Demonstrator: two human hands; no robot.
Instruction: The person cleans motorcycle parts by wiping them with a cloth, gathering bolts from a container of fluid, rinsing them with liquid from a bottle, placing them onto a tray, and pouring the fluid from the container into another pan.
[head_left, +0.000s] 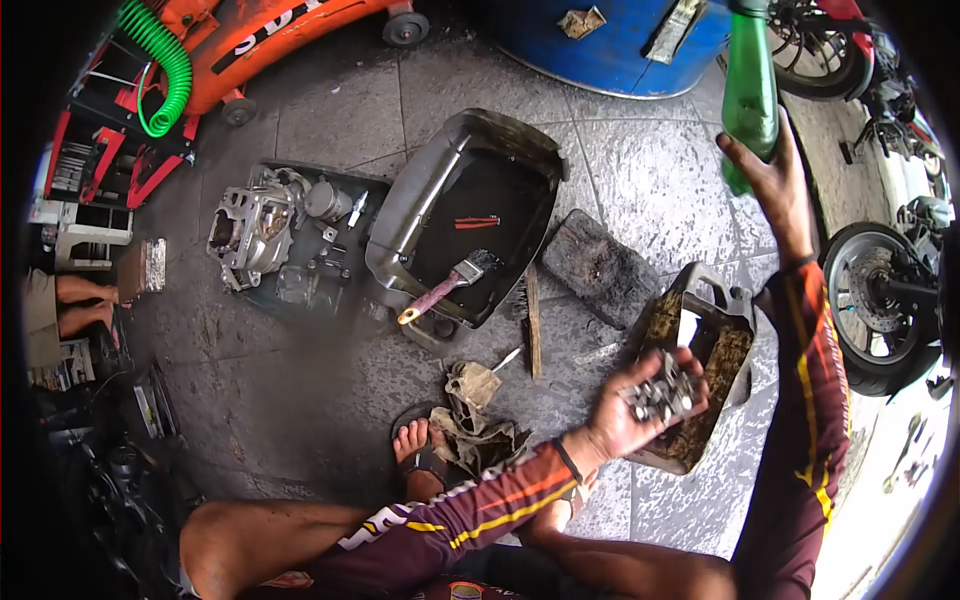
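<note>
Our left hand [615, 415] loosely cups small metal parts [665, 395], perhaps nuts but too small to tell, above the cut-away can [690, 445]; our right hand [778, 190], well apart, grips the green bottle [750, 95] beyond it. Tilting the loaded palm could spill pieces into the can.

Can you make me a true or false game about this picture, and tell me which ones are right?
1. The right hand holds a green plastic bottle. True.
2. The left hand is empty. False: small metal parts lie in the palm of the left hand.
3. The paintbrush has its handle over the rim of the black basin. True.
4. The big drum is yellow. False: the drum is blue.
5. The coiled hose is green. True.
</note>
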